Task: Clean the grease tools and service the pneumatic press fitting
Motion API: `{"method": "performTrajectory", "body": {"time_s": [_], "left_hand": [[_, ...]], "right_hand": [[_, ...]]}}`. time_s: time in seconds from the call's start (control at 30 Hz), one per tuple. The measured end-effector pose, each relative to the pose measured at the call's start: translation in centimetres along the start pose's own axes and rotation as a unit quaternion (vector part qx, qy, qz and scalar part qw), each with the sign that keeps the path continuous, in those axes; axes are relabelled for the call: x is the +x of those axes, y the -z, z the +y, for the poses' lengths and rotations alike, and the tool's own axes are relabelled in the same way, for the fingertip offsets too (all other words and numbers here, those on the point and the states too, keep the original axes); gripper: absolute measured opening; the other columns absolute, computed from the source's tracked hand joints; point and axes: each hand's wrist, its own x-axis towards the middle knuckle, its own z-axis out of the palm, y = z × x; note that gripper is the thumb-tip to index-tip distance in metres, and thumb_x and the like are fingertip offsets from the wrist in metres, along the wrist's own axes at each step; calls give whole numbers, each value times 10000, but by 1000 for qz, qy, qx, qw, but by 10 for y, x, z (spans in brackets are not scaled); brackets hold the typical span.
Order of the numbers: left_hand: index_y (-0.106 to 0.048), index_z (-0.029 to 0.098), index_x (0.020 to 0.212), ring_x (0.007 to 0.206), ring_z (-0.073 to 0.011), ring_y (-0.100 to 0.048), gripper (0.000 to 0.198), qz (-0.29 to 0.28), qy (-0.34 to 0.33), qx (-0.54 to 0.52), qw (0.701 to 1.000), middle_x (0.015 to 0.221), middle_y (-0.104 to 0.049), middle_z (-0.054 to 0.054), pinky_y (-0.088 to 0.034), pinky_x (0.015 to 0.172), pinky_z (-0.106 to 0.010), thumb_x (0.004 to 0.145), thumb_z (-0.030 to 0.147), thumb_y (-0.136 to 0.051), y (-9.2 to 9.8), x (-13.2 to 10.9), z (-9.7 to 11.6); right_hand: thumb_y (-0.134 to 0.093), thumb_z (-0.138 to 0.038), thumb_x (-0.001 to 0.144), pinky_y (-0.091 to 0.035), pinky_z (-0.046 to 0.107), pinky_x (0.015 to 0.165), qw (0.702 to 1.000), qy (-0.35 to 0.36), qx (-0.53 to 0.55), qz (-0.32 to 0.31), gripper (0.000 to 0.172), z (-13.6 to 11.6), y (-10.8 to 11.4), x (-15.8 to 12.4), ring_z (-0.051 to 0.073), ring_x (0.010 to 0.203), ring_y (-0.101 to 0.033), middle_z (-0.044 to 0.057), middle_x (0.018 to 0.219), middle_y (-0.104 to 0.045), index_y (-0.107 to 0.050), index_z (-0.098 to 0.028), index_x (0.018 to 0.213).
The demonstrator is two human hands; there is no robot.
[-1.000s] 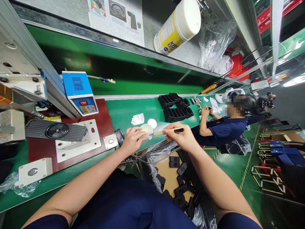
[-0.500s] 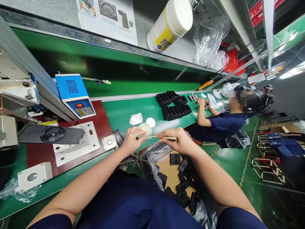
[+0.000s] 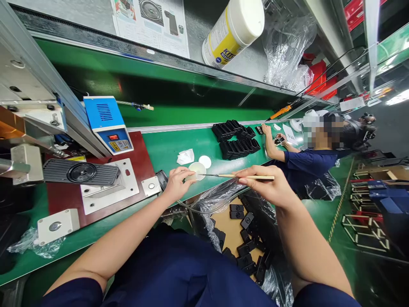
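My right hand (image 3: 266, 183) is closed round the pale wooden handle of a thin brush (image 3: 230, 175). The brush lies nearly level, and its dark, slim tip reaches left to a small whitish cup (image 3: 198, 168). On the cup's left side, the fingers of my left hand (image 3: 177, 182) pinch its rim; what is inside the cup is hard to make out. Just behind the cup lie a flat white disc (image 3: 205, 161) and a crumpled white tissue (image 3: 185, 156) on the green bench.
Left, a black speaker part (image 3: 82, 172) sits on a fixture beside a blue control box (image 3: 108, 123). Black parts (image 3: 239, 147) stand in rows on the bench. Below me is a plastic-lined box of black pieces (image 3: 244, 249). A co-worker (image 3: 303, 164) works at the right.
My right hand has moved right, drawing the brush back so that more of its shaft and tip shows. My left hand stays at the cup. The view has shifted slightly.
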Motion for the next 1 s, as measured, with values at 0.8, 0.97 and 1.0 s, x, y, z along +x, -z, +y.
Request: {"method": "performTrajectory", "body": {"time_s": [0.8,0.97,1.0], "left_hand": [[-707,248,944,1064,-250,-599,152,-59,-62,8,996,973,-734,-39,-379,936,-451,811,206,-646,2,-6,8],[-699,237,1026,1103,-242,-592,215,-117,-78,-7,990,1084,-698,-71,-422,939,-429,843,211,-589,2,-2,3],[-696,242,1041,1111,-236,-591,232,-137,-82,-12,987,1103,-691,-68,-430,942,-418,847,203,-575,2,-2,1]], "right_hand": [[-646,-370,819,-426,238,500,992,-77,-55,-84,233,7,-23,25,130,574,-578,30,702,-690,-724,-153,852],[-591,-240,869,-516,298,773,981,48,-72,-174,159,11,-34,29,184,842,-675,77,919,-739,-724,-171,921],[-575,-226,878,-518,302,789,976,69,-77,-193,167,12,-34,29,186,864,-676,83,933,-739,-722,-173,934]]}}
